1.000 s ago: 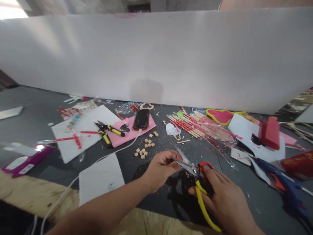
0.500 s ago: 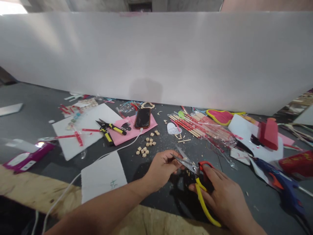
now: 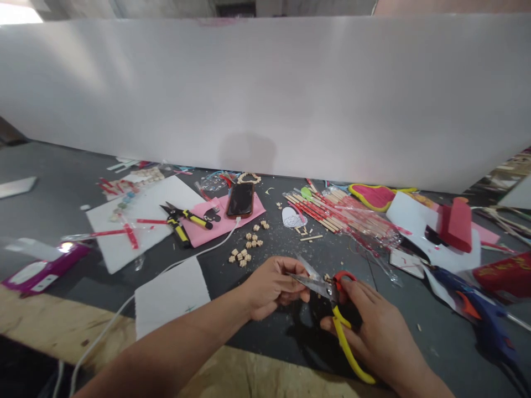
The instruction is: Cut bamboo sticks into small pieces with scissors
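Observation:
My right hand grips scissors with one red and one yellow handle, their blades parted and pointing up-left. At the blade tips is my left hand, its fingers pinched together; whatever they hold is too small or hidden to name. A few tiny wooden bits lie by the scissors' pivot. Beyond my left hand sit several small clusters of light wooden pieces on the dark table. A single short stick lies above the blades.
Wrapped red-tipped sticks lie at the back. Around them are a phone on pink paper, yellow-black pliers, white sheets, a blue glue gun, a red can and a purple packet. A white panel stands behind.
My left hand's fingers have shifted and curled closer together near the blades. The scissors remain in my right hand, nearly in place. The view has moved slightly.

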Available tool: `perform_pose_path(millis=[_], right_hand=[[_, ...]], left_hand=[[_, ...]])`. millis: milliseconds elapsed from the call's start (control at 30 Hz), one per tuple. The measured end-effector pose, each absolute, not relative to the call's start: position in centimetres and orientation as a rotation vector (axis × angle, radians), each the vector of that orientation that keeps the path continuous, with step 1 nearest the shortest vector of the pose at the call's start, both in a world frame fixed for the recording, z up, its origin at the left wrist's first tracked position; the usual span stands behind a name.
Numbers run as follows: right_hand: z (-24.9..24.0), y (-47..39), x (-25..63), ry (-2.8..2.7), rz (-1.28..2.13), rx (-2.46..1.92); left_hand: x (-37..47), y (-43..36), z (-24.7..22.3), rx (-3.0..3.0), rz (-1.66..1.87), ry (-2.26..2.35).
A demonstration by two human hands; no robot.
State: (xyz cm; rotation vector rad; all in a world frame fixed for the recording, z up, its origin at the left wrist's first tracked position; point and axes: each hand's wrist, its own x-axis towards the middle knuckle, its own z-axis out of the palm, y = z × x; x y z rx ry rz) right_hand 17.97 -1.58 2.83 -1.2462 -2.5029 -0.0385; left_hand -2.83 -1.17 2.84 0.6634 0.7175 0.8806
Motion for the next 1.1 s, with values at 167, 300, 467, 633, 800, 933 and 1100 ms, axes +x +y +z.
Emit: perform_pose_path(millis=[167,300,467,633,800,933,1100], right_hand=[[2.6,-1.5,17.9,-2.503,-0.086,-1.231],[2.4,-1.6,18.0,-2.502,-0.223,-1.184],[2.8,-2.0,17.9,-2.491,-0.231,-1.21],[2.8,-2.2,17.7,-2.481,-0.163,-1.319],[2.5,-2.1,17.9,-2.488,-0.13,-1.349],[2.2,-1.8,18.0,-2.469,-0.157,-1.352],[2.6,-1.7,17.8,-2.476,-0.094,-1.378]], left_hand=[[-3.1,-1.1,2.7,0.631,0.81,0.681],[-3.2,-1.0,2.9,0.607,0.812,0.675],[-2.8,-1.2,3.2,0.59,0.849,0.691],[-2.3,-1.3,2.8,0.67,0.977,0.766],[-2.0,-1.3,2.7,0.784,1.105,0.858],[-1.8,-1.3,2.9,0.798,1.134,0.957],[-1.6,-1.3,2.7,0.779,1.147,0.943]])
